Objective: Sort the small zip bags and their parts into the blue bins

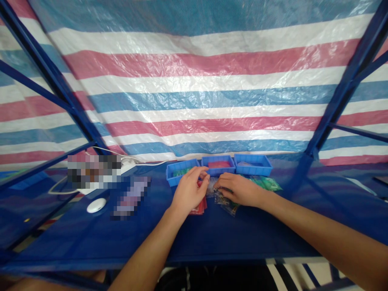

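Note:
My left hand point(190, 189) is closed, its thumb and fingers curled together above a stack of red packets point(198, 208). What it pinches, if anything, is hidden. My right hand point(239, 189) has its fingertips closed on a small clear plastic bag point(212, 186) between the two hands. Under the right hand lie more clear bags point(230, 208) with small dark and yellowish contents that I cannot make out. Green packets point(268, 184) lie just beyond the right wrist.
Three blue bins stand along the back: a left bin point(173, 180) with green pieces, a middle bin point(218, 158) with red ones, a right bin point(257, 169) with pale ones. Left are a white rounded object point(96, 205), a blurred-out flat item point(131, 198) and white cables point(151, 163). Blue frame posts flank the table point(242, 238).

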`<state>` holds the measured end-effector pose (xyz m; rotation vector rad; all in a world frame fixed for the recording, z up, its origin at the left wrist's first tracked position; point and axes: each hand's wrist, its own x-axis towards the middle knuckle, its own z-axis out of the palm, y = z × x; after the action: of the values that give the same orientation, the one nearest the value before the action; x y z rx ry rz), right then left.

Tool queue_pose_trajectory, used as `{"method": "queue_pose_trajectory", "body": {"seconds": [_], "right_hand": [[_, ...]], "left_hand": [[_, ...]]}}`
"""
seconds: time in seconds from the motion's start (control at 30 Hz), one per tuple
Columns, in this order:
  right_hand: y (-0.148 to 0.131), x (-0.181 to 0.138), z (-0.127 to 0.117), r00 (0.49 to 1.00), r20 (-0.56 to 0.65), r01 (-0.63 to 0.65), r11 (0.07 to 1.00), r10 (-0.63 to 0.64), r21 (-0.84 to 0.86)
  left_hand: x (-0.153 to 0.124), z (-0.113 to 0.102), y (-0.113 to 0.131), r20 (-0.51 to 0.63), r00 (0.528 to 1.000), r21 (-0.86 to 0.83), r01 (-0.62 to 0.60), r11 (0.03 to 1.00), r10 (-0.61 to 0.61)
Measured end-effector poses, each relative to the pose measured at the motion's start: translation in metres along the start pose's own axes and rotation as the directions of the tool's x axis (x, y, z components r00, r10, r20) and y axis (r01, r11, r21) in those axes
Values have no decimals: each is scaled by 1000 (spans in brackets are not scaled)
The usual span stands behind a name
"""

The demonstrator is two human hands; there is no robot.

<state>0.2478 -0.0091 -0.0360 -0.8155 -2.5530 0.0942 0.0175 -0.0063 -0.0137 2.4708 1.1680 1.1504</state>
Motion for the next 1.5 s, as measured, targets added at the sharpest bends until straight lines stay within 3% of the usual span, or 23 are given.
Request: {"method": "queue_pose_trajectory", "body": {"seconds": [0.43,0.53,0.63,0.83,1.17,1.33,1.5], "right_hand": [[9,-5,-8,999,28,22,999,-23,37],[6,-3,-8,996,-72,46,998,-44,38],[1,-3,-11,975,-222,0,998,16,68],[-13,-3,-8,910,-385,-71,973,154,221],[-11,1,5,891,-281,-128,789,358,601],[-14,2,11,887,-241,-119,699,394,705],[-11,3,17,878,-251,-103,672,409,733]], "left_hand": [[-1,0,1,11,1000,-5,2,1000,-2],[-1,-1,5,-13,1000,-21,-18,1000,17],[-2,-3,8,-35,999,-56,-36,998,34],[-3,-2,6,98,995,-103,-23,994,33],[1,-3,8,81,997,-179,18,984,-3],[0,-3,11,105,994,-217,37,975,-14],[-1,-2,11,92,996,-229,40,973,-19]]}}
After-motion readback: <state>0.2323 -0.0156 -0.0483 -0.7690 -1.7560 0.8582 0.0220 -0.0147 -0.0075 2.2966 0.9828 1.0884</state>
